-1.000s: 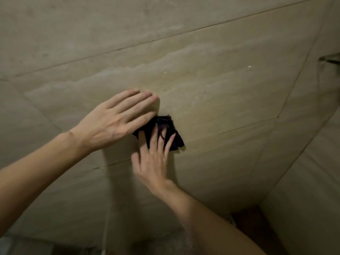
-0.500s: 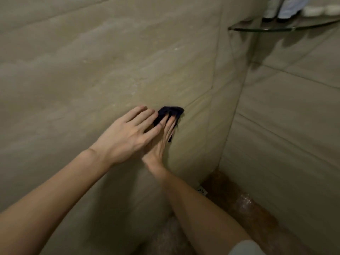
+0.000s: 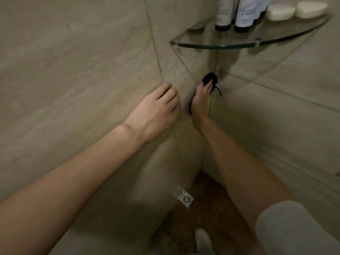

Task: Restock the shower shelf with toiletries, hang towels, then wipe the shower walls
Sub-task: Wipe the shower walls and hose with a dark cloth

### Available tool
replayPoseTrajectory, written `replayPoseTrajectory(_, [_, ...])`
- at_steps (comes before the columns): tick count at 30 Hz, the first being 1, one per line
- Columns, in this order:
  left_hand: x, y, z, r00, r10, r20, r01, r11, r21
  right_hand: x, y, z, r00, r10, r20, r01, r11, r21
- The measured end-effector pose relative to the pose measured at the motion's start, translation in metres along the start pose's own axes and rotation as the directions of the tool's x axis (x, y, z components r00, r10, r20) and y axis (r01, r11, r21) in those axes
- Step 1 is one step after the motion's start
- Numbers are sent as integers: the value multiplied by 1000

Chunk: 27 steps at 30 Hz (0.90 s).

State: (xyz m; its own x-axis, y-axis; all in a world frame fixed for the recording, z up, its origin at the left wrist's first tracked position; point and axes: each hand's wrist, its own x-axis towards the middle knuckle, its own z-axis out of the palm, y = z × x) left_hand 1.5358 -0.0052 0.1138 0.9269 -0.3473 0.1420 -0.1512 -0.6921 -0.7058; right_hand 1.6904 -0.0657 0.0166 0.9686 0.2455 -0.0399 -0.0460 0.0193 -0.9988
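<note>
Right hand (image 3: 201, 100) reaches deep into the corner where the two tiled walls meet. Its fingers lie nearly straight over a small dark cloth (image 3: 209, 79), pressing it flat to the tile rather than gripping it. A loose end of the cloth dangles just beside the fingertips. Flat pressure like that suits wiping, since it keeps the whole pad of fabric against the surface.

The left hand (image 3: 156, 111) holds nothing. It rests on the left wall (image 3: 73, 61) with its fingers loosely bent, near a grout line, and I take it for a brace while the person leans in and down.

Just above the cloth juts the glass shelf (image 3: 220, 46), already carrying two bottles (image 3: 244, 13) pushed back into the corner and two pale soap bars (image 3: 278, 11) along the right wall. So restocking looks done and the wall wiping is under way. No towels are in view.

The spot under the shelf is cramped, and a careless upward stroke could knock the glass edge. Below, the floor drain (image 3: 186, 198) sits at the foot of the left wall.
</note>
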Motion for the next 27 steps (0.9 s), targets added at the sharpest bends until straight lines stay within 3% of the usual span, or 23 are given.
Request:
replayPoseTrajectory(2, [16,4,8,1000,2,-5,-2,995,102,22,12,-11,996,90,29,-92,994,65])
replayPoseTrajectory(5, [34,9,12,983,15,183,-36,993,112,19,47,-9,998,52,26,-55,991,124])
replayPoseTrajectory(8, [36,12,18,974,56,219,-93,982,165,-3,86,6,969,246,8,-240,941,238])
replayPoseTrajectory(14, [16,15,15,951,115,287,-176,965,196,-134,161,56,787,604,122,-608,729,315])
replayPoseTrajectory(19, [-13,29,10,913,184,364,-256,953,161,-220,152,82,702,689,178,-692,602,398])
replayPoseTrajectory(23, [-28,45,10,853,256,454,-355,924,146,-220,199,86,574,775,262,-774,410,483])
replayPoseTrajectory(25, [-26,45,12,843,276,461,-366,923,117,-199,190,73,482,812,330,-804,260,535])
replayPoseTrajectory(27, [-20,42,15,854,282,438,-351,933,83,-174,179,64,443,827,346,-800,189,570])
